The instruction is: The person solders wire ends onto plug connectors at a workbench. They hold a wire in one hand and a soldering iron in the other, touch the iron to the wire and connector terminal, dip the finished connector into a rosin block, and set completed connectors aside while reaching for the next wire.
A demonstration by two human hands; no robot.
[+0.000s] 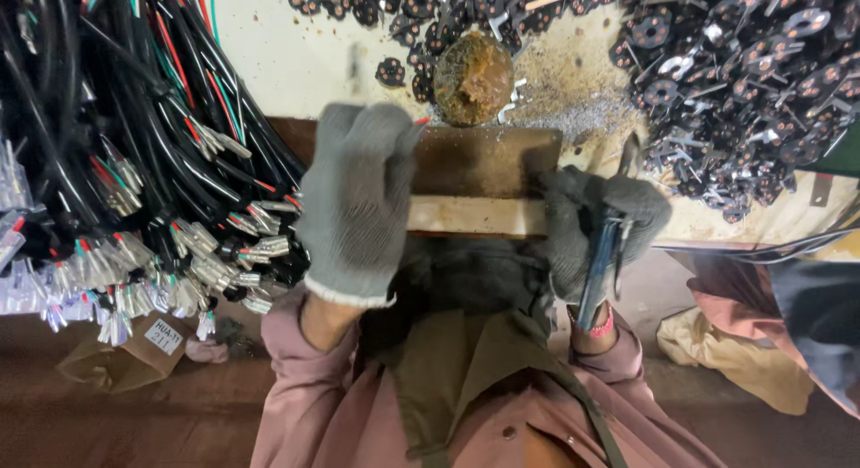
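Wire (419, 121), thin and limp, shows only its red tip above your left hand (356, 202), whose fingers are fisted around it over the block (484, 162) at the worktop's near edge. Grip near the tip. Your right hand (598, 228) clasps stiff pliers (602, 269).

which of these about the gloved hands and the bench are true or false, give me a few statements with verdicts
1. Both hands wear grey knit gloves. True: left hand, right hand.
2. The right hand holds a metal hand tool. True.
3. The wire bundle with crimped terminals lies on the right. False: it lies on the left; the pile of small black metal parts is on the right.
4. The left hand lies flat and open. False: it is closed in a fist by the metal block.
5. A rusty round lump sits beyond the block. True.
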